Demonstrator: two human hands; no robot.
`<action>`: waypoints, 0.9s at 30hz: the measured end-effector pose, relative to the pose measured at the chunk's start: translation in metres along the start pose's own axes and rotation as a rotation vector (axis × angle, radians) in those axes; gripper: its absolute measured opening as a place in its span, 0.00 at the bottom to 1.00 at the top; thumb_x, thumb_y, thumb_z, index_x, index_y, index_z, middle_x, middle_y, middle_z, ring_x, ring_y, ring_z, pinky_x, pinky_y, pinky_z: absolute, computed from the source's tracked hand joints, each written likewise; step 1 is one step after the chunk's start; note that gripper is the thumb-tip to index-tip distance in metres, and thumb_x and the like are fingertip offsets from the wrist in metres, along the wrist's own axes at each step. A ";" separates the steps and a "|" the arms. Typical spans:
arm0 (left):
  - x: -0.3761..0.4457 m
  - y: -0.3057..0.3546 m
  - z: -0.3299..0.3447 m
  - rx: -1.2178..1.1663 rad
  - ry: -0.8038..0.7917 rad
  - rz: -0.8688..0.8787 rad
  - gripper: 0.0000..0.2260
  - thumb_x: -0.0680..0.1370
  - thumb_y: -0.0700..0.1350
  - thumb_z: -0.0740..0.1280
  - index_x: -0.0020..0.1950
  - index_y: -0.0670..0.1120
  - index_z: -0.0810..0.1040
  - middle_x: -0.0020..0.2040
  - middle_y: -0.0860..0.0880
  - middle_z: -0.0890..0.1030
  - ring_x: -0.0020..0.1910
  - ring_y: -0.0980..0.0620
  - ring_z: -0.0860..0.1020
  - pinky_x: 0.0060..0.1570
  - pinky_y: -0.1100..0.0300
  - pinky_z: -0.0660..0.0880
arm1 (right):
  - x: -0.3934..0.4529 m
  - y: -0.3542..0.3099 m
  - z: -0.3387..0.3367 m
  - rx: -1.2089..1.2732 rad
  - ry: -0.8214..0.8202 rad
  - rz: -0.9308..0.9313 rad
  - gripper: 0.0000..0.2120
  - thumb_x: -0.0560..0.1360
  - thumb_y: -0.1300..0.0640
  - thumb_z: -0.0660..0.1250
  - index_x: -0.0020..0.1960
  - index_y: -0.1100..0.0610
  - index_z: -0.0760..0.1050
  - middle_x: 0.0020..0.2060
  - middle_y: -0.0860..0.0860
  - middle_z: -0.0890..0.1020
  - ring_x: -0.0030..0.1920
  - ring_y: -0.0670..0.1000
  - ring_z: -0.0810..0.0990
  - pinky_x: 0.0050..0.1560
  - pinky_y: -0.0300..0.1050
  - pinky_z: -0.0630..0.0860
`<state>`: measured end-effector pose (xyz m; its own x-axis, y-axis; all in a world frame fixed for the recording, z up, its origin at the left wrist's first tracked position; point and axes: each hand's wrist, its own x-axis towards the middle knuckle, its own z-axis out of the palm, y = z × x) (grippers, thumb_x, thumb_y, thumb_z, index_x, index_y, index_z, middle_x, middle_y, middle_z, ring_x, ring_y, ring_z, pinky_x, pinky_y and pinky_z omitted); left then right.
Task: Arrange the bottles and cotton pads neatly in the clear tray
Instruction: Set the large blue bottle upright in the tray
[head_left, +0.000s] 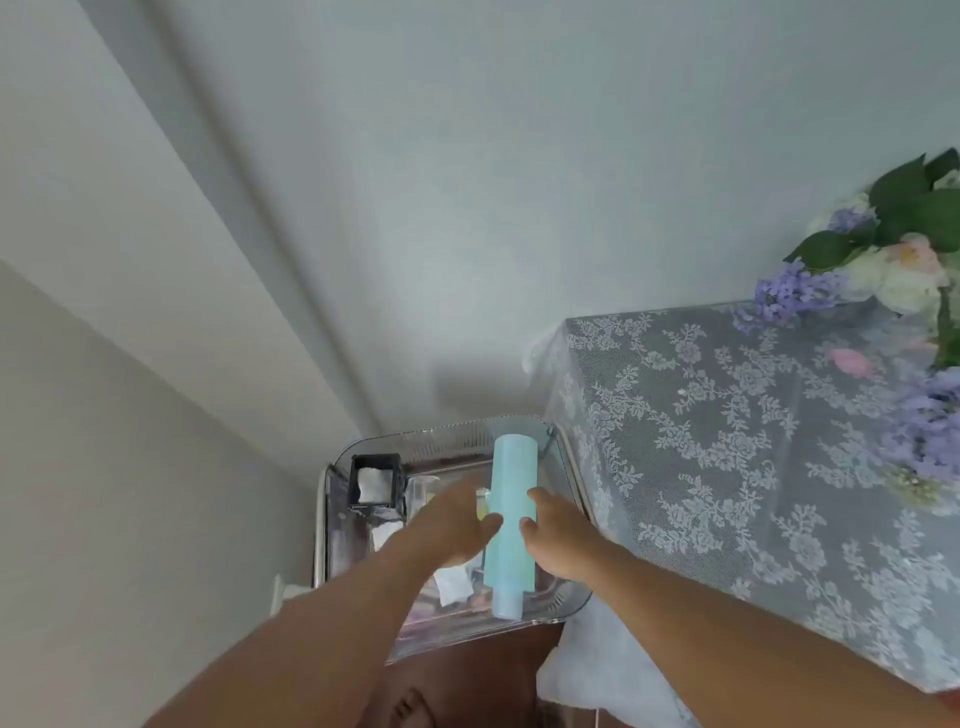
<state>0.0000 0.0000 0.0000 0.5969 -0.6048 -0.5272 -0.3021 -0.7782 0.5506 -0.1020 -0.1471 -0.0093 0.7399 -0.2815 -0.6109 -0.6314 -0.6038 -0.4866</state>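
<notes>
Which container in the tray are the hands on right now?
The tall light-blue bottle, between the left hand and right hand. The black-framed square container at the clear tray's far left corner stands untouched.

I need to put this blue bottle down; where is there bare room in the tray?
Bare floor shows along the clear tray right wall, beside the blue bottle. The left is crowded: black holder, cotton pads. Both hands, left hand and right hand, flank the bottle.
</notes>
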 end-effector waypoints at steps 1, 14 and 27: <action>-0.001 0.000 0.007 -0.005 -0.023 -0.022 0.28 0.79 0.57 0.64 0.77 0.52 0.61 0.75 0.49 0.68 0.68 0.48 0.72 0.60 0.58 0.68 | 0.001 0.000 0.004 0.004 -0.002 0.033 0.25 0.84 0.51 0.55 0.79 0.57 0.59 0.72 0.60 0.70 0.65 0.58 0.75 0.61 0.49 0.74; 0.001 -0.015 0.089 -0.168 -0.086 -0.280 0.25 0.79 0.57 0.64 0.73 0.47 0.68 0.72 0.49 0.72 0.69 0.50 0.71 0.66 0.56 0.66 | 0.021 0.006 0.047 0.270 0.099 0.289 0.22 0.81 0.59 0.58 0.75 0.58 0.65 0.67 0.59 0.77 0.62 0.59 0.79 0.51 0.45 0.74; 0.009 -0.028 0.102 -0.648 -0.118 -0.508 0.19 0.78 0.50 0.61 0.69 0.48 0.73 0.60 0.49 0.81 0.54 0.47 0.81 0.57 0.46 0.78 | 0.032 0.016 0.060 0.581 0.040 0.415 0.19 0.85 0.49 0.56 0.73 0.55 0.67 0.64 0.56 0.79 0.59 0.58 0.81 0.59 0.55 0.81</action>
<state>-0.0616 -0.0008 -0.0863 0.4527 -0.2477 -0.8566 0.4927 -0.7312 0.4718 -0.1024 -0.1211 -0.0746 0.4124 -0.4361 -0.7998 -0.8761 0.0507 -0.4794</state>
